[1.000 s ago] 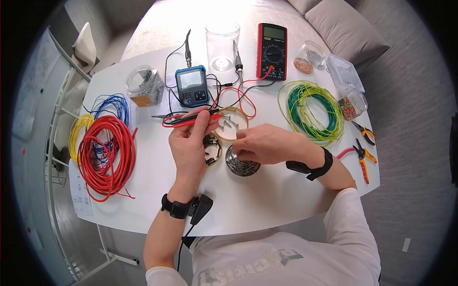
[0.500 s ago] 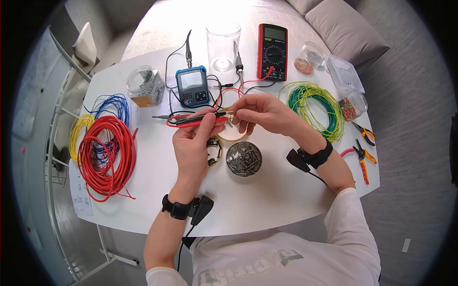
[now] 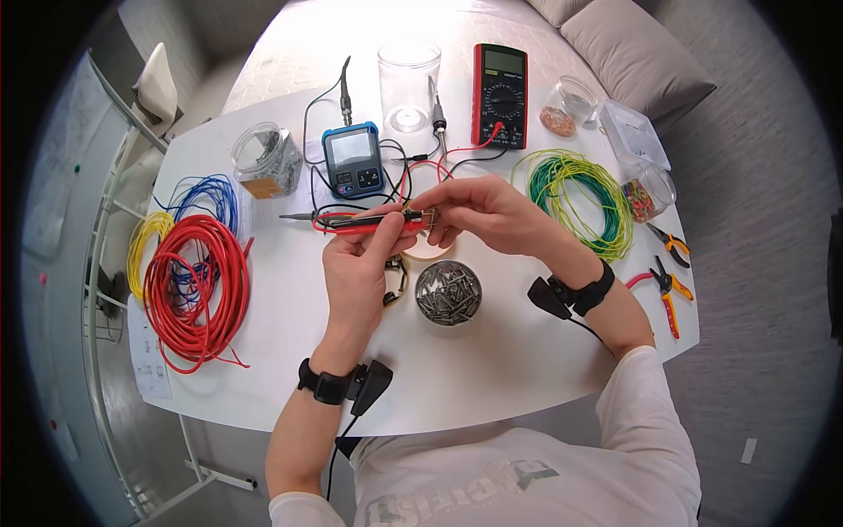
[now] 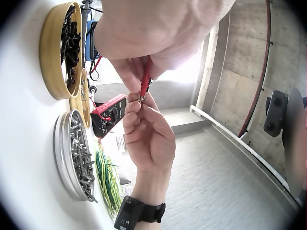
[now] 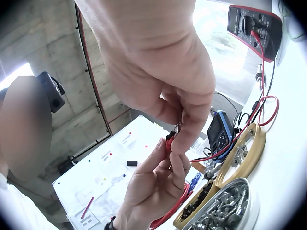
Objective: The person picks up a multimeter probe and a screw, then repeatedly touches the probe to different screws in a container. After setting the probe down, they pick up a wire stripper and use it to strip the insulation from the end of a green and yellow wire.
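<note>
Above the table my left hand [image 3: 356, 263] grips a red and a black test probe [image 3: 373, 222] side by side, their tips toward the right. My right hand [image 3: 496, 215] pinches a small metal piece [image 5: 178, 128], which looks like a screw, right at the probe tips; the fingers hide most of it. In the left wrist view the red probe [image 4: 146, 76] comes down to the right hand's fingertips. Below the hands stands a round tin of screws [image 3: 449, 292]. Beside it are a yellow dish of black screws [image 4: 72, 52] and a yellow-rimmed dish of silver screws [image 5: 244, 153].
A red multimeter [image 3: 502, 97] and a blue handheld meter with a screen [image 3: 353, 158] stand behind the hands, with leads between. Red wire coils [image 3: 195, 290] lie left, green ones [image 3: 575, 206] right. Pliers [image 3: 667, 299], a clear jar [image 3: 409, 88] and tubs [image 3: 268, 158] stand around.
The right hand has lifted out of the screw tin and come up and over to the probe tips. The left hand has shifted slightly right with the probes still held.
</note>
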Tool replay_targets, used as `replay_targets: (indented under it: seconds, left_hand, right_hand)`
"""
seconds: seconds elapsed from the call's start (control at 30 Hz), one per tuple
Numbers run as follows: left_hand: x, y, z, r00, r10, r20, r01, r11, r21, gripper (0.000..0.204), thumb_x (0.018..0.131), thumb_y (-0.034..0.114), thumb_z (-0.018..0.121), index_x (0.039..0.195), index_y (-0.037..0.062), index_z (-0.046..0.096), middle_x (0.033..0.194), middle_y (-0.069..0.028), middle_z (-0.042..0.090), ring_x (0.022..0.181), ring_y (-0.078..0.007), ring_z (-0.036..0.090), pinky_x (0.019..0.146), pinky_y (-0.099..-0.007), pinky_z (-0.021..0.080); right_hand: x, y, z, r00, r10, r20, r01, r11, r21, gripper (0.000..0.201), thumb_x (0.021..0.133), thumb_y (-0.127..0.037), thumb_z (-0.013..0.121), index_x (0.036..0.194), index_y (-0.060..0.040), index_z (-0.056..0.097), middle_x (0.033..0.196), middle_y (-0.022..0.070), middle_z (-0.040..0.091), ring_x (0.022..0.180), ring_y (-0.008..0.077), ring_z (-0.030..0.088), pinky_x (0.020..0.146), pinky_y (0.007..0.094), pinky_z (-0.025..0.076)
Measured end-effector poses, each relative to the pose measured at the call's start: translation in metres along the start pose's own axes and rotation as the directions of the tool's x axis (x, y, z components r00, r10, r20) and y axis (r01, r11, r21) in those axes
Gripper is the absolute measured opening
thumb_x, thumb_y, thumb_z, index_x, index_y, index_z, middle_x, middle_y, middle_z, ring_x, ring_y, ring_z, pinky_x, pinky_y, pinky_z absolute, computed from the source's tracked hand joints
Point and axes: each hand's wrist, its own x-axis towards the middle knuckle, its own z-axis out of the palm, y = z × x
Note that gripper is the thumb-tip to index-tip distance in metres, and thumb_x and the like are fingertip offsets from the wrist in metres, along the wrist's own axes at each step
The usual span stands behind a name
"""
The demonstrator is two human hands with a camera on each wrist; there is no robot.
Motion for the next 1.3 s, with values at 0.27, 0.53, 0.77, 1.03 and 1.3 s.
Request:
replay_targets:
  seconds: [0.27, 0.53, 0.77, 1.03, 1.3]
  left_hand:
    - [0.0, 0.001, 0.001, 1.0, 0.006, -0.01, -0.006, 1.0, 0.002, 0.022, 0.092, 0.012, 0.064, 0.108, -0.0027, 0.065, 0.093, -0.0114, 0.07, 0.083, -0.0149, 0.068, 0.078, -0.0247, 0.055]
    - [0.0, 0.001, 0.0, 1.0, 0.004, -0.009, -0.003, 1.0, 0.031, 0.025, 0.093, 0.014, 0.062, 0.111, -0.0042, 0.062, 0.097, -0.0116, 0.067, 0.088, -0.0166, 0.068, 0.079, -0.0247, 0.056]
    - [0.002, -0.001, -0.002, 0.999, 0.012, -0.035, -0.011, 1.0, 0.022, 0.025, 0.093, 0.014, 0.062, 0.111, -0.0041, 0.062, 0.097, -0.012, 0.067, 0.089, -0.0172, 0.067, 0.08, -0.0251, 0.055]
    - [0.002, 0.001, 0.001, 0.99, 0.058, -0.127, -0.062, 0.998, -0.029, 0.021, 0.092, 0.011, 0.063, 0.107, -0.0037, 0.064, 0.092, -0.0108, 0.069, 0.083, -0.0164, 0.068, 0.076, -0.0254, 0.056]
    - [0.001, 0.002, 0.001, 0.985, 0.081, -0.152, -0.088, 0.995, -0.037, 0.021, 0.092, 0.011, 0.063, 0.107, -0.0037, 0.064, 0.093, -0.0101, 0.068, 0.085, -0.017, 0.068, 0.077, -0.0256, 0.056]
  right_hand:
    - [-0.001, 0.0, 0.003, 0.997, -0.075, -0.002, 0.075, 0.994, -0.075, 0.036, 0.089, 0.008, 0.039, 0.119, 0.0032, 0.059, 0.09, 0.0065, 0.065, 0.08, 0.0109, 0.063, 0.075, 0.0271, 0.054]
    - [-0.001, -0.003, 0.005, 0.995, -0.097, -0.001, 0.097, 0.989, -0.116, 0.045, 0.083, 0.012, 0.037, 0.122, 0.0019, 0.056, 0.093, 0.0069, 0.064, 0.081, 0.011, 0.064, 0.072, 0.0273, 0.055]
    - [0.003, 0.005, -0.002, 0.995, -0.09, -0.037, 0.089, 0.995, -0.042, 0.04, 0.089, 0.007, 0.042, 0.129, 0.0008, 0.05, 0.104, 0.0092, 0.061, 0.088, 0.0123, 0.064, 0.072, 0.0268, 0.057]
    - [-0.002, -0.004, 0.002, 0.996, 0.037, -0.078, -0.056, 0.963, -0.263, 0.024, 0.092, -0.003, 0.053, 0.114, 0.0007, 0.058, 0.099, 0.0091, 0.065, 0.083, 0.0112, 0.066, 0.066, 0.0262, 0.057]
    - [-0.016, 0.002, 0.011, 0.967, 0.05, 0.251, 0.175, 0.587, -0.791, 0.016, 0.086, -0.022, 0.066, 0.09, -0.0067, 0.065, 0.087, 0.0072, 0.063, 0.074, 0.0234, 0.065, 0.065, 0.0344, 0.051]
